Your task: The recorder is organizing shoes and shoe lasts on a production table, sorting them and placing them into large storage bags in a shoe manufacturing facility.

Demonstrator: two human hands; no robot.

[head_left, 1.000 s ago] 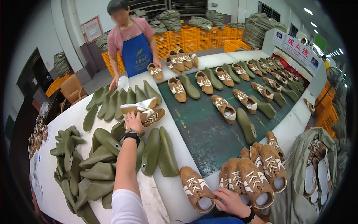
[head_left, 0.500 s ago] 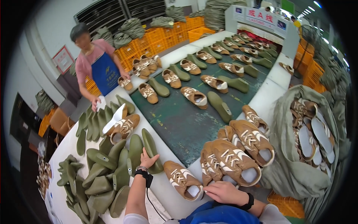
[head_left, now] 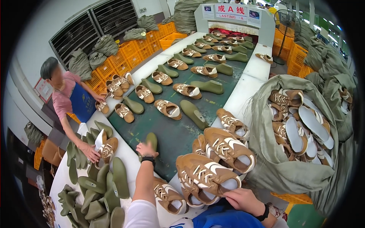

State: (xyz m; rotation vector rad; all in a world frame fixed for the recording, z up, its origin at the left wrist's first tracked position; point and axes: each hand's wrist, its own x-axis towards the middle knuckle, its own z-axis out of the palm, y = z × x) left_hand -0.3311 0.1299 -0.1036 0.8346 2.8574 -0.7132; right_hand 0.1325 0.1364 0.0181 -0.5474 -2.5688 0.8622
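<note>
Green lies under the left hand (head_left: pixel 147 149): one green last (head_left: pixel 152 139) is held in its grip, closed round the lower end, over the near end of the dark green belt (head_left: pixel 159 127). By the right hand (head_left: pixel 243 200), a narrow grip is kept on the heel of one brown shoe (head_left: pixel 207 173) in the stack beside the belt.

Much of the laying-out appears done, since two rows are ranged along the belt with shoes and lasts set side by side. Five such pairs are counted in the nearer part of the left row and four in the right; farther off, the pieces are too small to be counted surely. No shoe is set close beside the held last.

Off the belt, plenty is left. At least six shoes are gathered near the right hand, the touched one included. On the white tabletop (head_left: pixel 131 167), at least ten lasts are heaped (head_left: pixel 91 197). One more shoe (head_left: pixel 108 148) is touched there by a co-worker's hand (head_left: pixel 89 152). One open sack (head_left: pixel 262 159) is filled with shoes, uncounted, and one lone shoe (head_left: pixel 264 57) is placed on the far ledge
</note>
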